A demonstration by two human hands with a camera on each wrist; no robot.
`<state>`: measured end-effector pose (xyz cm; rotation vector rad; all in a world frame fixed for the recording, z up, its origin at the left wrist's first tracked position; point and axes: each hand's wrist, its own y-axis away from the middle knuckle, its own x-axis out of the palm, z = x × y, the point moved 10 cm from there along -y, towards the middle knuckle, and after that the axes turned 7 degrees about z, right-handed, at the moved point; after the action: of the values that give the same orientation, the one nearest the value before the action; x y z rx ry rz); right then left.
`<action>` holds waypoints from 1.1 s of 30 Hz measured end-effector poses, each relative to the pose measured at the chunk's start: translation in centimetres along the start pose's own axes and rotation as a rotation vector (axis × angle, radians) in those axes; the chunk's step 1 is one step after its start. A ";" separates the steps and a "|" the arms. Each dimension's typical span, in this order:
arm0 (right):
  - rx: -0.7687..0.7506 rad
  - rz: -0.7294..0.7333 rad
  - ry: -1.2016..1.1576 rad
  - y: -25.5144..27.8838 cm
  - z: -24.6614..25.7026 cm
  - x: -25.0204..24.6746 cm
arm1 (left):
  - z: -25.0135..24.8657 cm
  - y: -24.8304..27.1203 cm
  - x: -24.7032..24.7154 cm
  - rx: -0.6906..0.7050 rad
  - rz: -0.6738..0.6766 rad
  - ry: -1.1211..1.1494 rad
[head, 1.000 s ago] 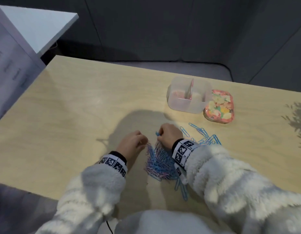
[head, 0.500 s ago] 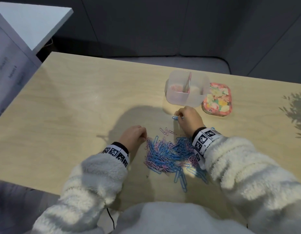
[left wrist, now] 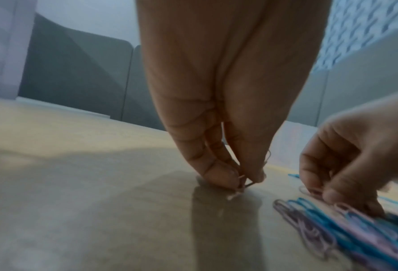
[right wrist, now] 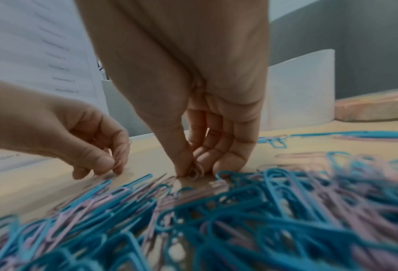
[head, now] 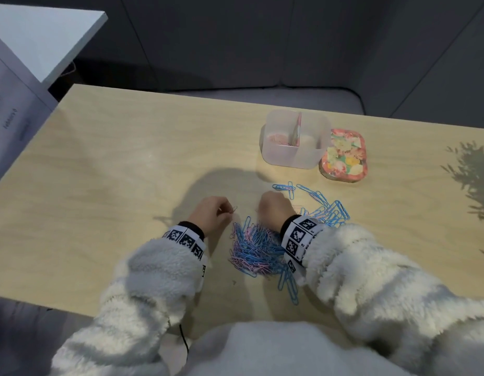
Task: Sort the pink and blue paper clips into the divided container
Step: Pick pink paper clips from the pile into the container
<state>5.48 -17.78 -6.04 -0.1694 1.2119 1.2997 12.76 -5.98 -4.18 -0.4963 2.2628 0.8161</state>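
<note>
A mixed pile of pink and blue paper clips (head: 253, 248) lies on the table in front of me. My left hand (head: 230, 211) pinches a pink clip (left wrist: 240, 184) against the table, left of the pile. My right hand (head: 265, 208) is at the pile's far edge, its thumb and fingers pinching another pink clip (right wrist: 197, 170). The clear divided container (head: 295, 158) stands further back on the right, with pink clips (head: 278, 138) in its left compartment. Its right compartment looks bare from here.
Loose blue clips (head: 326, 206) are spread to the right of my right hand, and a few more (head: 284, 187) lie just beyond it. A floral lid (head: 343, 156) sits beside the container. A white board (head: 15, 109) leans at the left.
My right hand carried a blue clip out toward the container half a second ago and has come back to the pile's far edge. The left hand has stayed in place.
</note>
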 end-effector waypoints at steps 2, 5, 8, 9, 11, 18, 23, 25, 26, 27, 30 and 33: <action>-0.033 0.029 -0.036 0.6 -0.2 0.0 | 0.6 0.0 0.1 -0.020 0.023 0.112; -0.071 -0.009 -0.142 1.3 -1.0 -1.3 | 1.2 0.1 0.7 -0.064 0.099 0.280; -0.042 -0.008 -0.498 1.4 -2.2 -2.2 | 1.7 0.5 1.6 -0.172 0.171 0.485; 0.000 0.024 -0.659 1.6 -2.5 -1.9 | 1.9 0.7 2.1 -0.223 0.203 0.575; 0.081 0.142 -0.906 2.1 -2.3 -0.2 | 2.2 1.0 3.1 -0.308 0.250 0.699; -0.345 0.160 0.095 3.7 3.9 1.6 | 1.7 0.6 2.7 -0.213 0.124 0.083; -0.400 0.138 0.412 4.3 3.7 2.0 | 0.7 1.3 2.4 -0.189 0.014 -0.007; -0.385 0.134 0.423 4.4 2.9 1.6 | 0.4 1.2 2.3 -0.195 0.008 -0.008; -0.368 0.135 0.395 4.4 2.2 1.3 | 0.3 1.0 2.2 -0.194 0.015 -0.006; -0.348 0.136 0.335 4.5 1.5 0.8 | 0.1 0.8 2.0 -0.189 0.020 0.002; -0.301 0.099 -0.049 4.0 -0.9 -1.3 | -0.2 0.3 0.9 -0.165 0.006 0.078; -0.239 0.099 -0.431 3.5 -3.4 -2.8 | 0.4 -0.1 -0.3 -0.151 -0.002 0.212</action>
<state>1.28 -20.73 -3.65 0.0026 0.7057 1.4749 13.19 -5.79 -4.26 -0.6833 2.4021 0.9782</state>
